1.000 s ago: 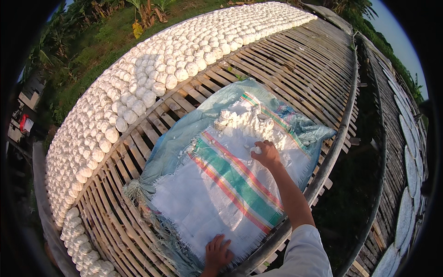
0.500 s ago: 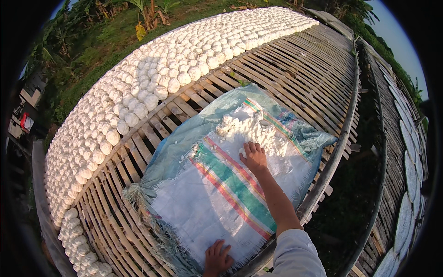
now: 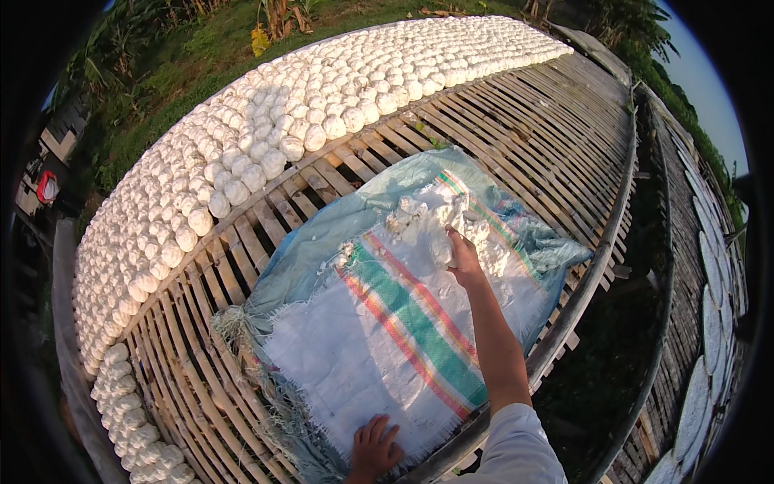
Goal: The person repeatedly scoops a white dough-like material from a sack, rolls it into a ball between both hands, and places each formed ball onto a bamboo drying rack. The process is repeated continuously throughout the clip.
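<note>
A pile of white, crumbly, dough-like stuff [image 3: 476,230] lies on a white woven sack [image 3: 322,347] with green, red and yellow stripes. At the pile's near side my right hand [image 3: 462,256] is turned on edge, its fingers closed round a white lump [image 3: 439,244]. Part of that lump is hidden behind the fingers. My left hand [image 3: 376,444] rests on the near edge of the sack, fingers spread, holding nothing. Under the striped sack spreads a larger blue-green woven sheet [image 3: 322,242], with frayed strands at its left corner.
Rows of white rounded lumps [image 3: 266,121] cover the far left side of a bamboo slat rack [image 3: 516,121]. A bamboo rail [image 3: 580,306] edges its right side. Beyond a gap stands another rack carrying pale flat sheets [image 3: 700,387]. Grass and plants lie behind.
My right hand has gone from lying fingers-down on the near side of the pile to gripping a lump, turned on edge and slightly higher. My left hand stays on the sack.
</note>
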`<action>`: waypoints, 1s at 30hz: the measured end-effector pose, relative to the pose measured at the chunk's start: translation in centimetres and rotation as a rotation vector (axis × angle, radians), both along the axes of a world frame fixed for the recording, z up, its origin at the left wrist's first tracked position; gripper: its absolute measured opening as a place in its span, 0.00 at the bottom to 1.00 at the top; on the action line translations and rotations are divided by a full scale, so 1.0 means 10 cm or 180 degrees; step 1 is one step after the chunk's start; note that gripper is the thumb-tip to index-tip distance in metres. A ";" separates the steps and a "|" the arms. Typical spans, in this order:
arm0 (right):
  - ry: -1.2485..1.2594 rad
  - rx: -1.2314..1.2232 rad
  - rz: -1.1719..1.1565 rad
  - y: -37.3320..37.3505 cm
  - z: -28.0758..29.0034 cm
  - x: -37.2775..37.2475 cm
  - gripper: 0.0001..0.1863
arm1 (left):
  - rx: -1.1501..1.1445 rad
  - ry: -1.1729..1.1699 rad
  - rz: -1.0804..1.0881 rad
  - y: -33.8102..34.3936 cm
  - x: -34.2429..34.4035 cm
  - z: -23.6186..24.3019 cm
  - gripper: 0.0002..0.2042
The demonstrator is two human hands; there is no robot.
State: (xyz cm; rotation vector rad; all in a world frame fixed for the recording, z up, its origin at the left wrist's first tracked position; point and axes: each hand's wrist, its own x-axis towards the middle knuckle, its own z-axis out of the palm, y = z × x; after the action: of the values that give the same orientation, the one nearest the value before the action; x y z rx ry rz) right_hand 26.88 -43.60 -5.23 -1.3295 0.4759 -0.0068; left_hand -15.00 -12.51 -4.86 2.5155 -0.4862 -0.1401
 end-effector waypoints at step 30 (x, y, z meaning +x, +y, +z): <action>-0.1130 -0.3721 0.0298 1.32 -0.26 0.37 0.22 | 0.0013 -0.0011 0.0017 0.00 0.06 0.09 0.22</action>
State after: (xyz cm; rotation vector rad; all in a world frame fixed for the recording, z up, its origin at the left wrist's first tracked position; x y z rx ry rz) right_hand 30.63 -30.39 -7.80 -2.4298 0.0620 -0.5006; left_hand -14.38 -12.50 -3.93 2.5212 -0.4811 -0.1347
